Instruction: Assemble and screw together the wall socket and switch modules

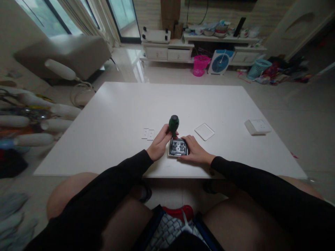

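"Beyond the white table (104, 111), what did the head view show?"

"Low white cabinet (180, 55) against the wall, with a pink basket (201, 64) and a blue-and-white box fan (221, 62) on the floor before it."

"And where was the socket unit (178, 147)?"

"It lay near the table's close edge, between the two hands, its dark inner face turned up inside a pale rim."

"How were the fingers of the left hand (158, 143)?"

"They were closed round the lower part of a green-handled screwdriver (173, 122), nearly upright at the unit's far left corner. Whether its tip touched anything, I could not tell."

"And the right hand (195, 150)?"

"It gripped the unit's right side, thumb along the near edge."

"What lay about them?"

"Two small white plates (149, 134) lay just left of the left hand, and a pale square frame (204, 131) beyond the right. A white socket box (258, 127) sat well apart, toward the table's right edge."
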Tool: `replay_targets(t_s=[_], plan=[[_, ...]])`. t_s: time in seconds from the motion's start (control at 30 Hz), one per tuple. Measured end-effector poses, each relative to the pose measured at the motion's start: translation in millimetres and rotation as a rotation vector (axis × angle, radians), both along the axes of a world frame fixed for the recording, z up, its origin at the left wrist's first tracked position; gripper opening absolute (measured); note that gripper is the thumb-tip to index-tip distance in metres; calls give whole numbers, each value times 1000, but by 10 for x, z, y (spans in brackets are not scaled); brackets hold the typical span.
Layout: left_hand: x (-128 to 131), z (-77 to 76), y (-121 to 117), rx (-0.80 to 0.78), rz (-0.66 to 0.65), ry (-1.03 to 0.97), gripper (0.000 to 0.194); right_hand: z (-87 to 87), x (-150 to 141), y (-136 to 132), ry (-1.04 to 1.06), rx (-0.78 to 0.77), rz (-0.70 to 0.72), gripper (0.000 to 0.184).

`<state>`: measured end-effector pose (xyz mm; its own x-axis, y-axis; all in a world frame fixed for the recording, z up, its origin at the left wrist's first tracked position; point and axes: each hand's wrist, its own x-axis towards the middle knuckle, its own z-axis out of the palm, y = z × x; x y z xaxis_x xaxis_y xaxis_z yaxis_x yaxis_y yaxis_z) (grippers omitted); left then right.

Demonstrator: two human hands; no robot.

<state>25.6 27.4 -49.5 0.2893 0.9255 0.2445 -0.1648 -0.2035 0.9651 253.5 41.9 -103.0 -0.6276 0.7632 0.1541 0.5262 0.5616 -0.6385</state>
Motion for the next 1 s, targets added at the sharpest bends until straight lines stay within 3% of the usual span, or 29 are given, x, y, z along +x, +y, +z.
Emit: replay_targets(t_s=[0.1, 0.27, 0.37, 0.8, 1.0], plan=[[1, -27, 0, -20, -8, -22, 28, 11, -1, -2, -2, 3, 3, 80], [10, -24, 0, -29, -2, -72, 42, 3, 6, 0, -3, 4, -1, 81], [21, -10, -6, -29, 44, -4, 41, -23, 13, 3, 5, 14, 5, 82], [-36, 82, 33, 137, 101, 105, 31, 7, 7, -5, -6, -9, -1, 83], [-62, 43, 27, 148, 91, 122, 42, -37, 15, 6, -5, 2, -3, 85]])
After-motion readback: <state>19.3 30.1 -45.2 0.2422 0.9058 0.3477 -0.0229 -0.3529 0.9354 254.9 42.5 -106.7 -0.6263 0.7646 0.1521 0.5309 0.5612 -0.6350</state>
